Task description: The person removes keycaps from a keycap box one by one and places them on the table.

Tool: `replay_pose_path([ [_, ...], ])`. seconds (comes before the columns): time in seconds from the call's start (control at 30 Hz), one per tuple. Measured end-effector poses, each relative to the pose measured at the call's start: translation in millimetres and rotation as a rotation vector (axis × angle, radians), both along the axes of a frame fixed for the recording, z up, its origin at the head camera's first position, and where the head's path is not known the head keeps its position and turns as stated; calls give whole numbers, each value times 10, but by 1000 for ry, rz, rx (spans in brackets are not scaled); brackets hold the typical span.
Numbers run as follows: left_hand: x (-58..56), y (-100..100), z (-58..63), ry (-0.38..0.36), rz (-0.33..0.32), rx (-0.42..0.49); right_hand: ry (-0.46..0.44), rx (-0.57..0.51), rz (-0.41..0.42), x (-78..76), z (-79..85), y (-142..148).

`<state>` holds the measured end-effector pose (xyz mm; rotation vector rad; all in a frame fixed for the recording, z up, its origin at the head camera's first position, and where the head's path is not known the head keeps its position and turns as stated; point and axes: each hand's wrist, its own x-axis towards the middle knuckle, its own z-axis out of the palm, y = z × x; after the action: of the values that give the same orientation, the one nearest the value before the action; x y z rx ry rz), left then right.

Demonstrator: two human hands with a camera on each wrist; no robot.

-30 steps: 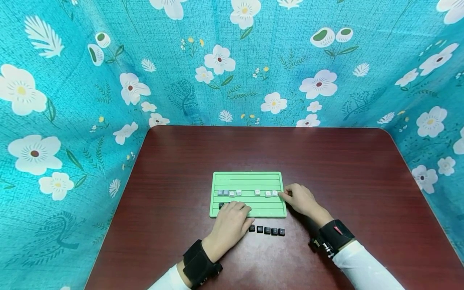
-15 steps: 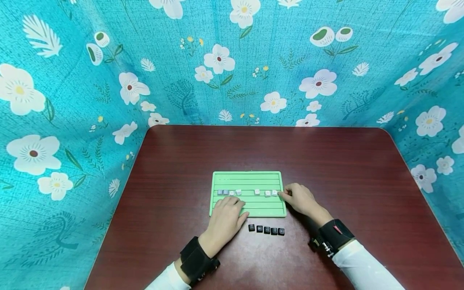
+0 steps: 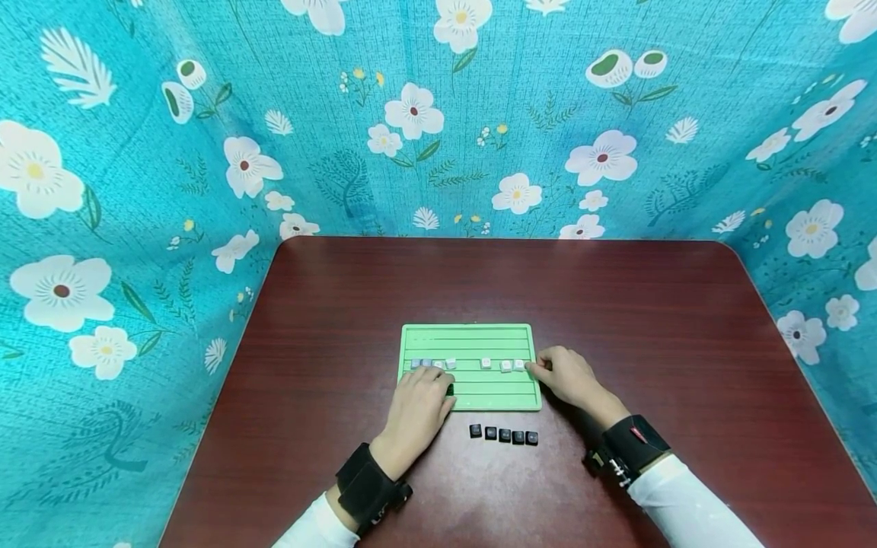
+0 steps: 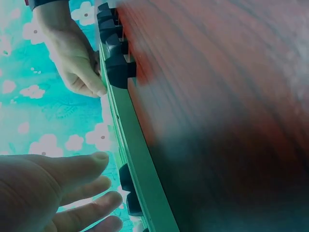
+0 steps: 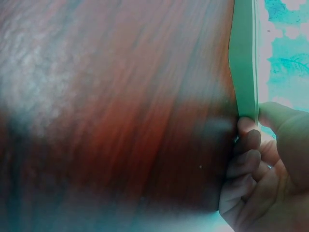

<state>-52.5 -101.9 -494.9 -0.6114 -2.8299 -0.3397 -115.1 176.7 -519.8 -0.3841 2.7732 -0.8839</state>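
One flat, lined green board [image 3: 496, 387] lies before you on the table [image 3: 617, 304], bearing seven pale caps [image 3: 486, 364], five white, two bluish. Your right hand [image 3: 567, 374] pinches its right edge; your left hand [image 3: 416, 407], fingers loosely extended, is beside seemingly two or three black caps [image 4: 134, 203] there. Five separate black caps [image 3: 505, 435] sit nearer you.

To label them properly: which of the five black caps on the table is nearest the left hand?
The leftmost cap in the head view; the other four caps lie farther right.
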Motion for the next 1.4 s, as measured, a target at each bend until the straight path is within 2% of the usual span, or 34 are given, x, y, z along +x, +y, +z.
replay_pose_path([
  [0.7,-86,-27,-115,-8,-18,-54,5,5,7,-15,-28,3],
  [1.4,-100,-10,-80,21,-12,-47,-8,7,0,-8,-18,2],
])
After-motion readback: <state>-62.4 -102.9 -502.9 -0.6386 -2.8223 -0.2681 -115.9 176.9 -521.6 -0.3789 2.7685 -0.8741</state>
